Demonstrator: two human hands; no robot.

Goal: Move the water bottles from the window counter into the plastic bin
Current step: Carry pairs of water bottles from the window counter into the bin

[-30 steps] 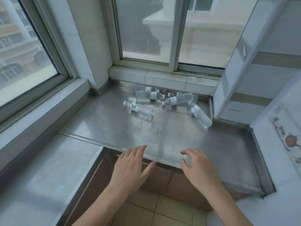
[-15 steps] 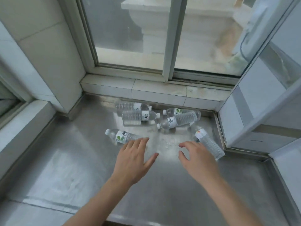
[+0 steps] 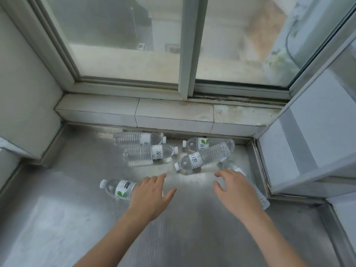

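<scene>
Six clear water bottles lie on their sides on the steel bench under the window, none of them held. Two lie side by side near the tiled sill, caps to the right: the far-left bottle and, just in front of it, the second bottle. To their right, the back-right bottle lies close to the bench's rear lip, with the angled bottle slanting in front of it, cap pointing down-left. The near-left bottle with a green leaf label lies apart from the cluster, cap to the left; its base end is hidden under the left hand. The left hand hovers over it palm down, fingers straight and spread, gripping nothing; whether it touches the bottle cannot be told. The right hand is palm down with fingers loosely bent and empty, over the right bottle, whose base shows beyond the hand near the bench's right edge.
</scene>
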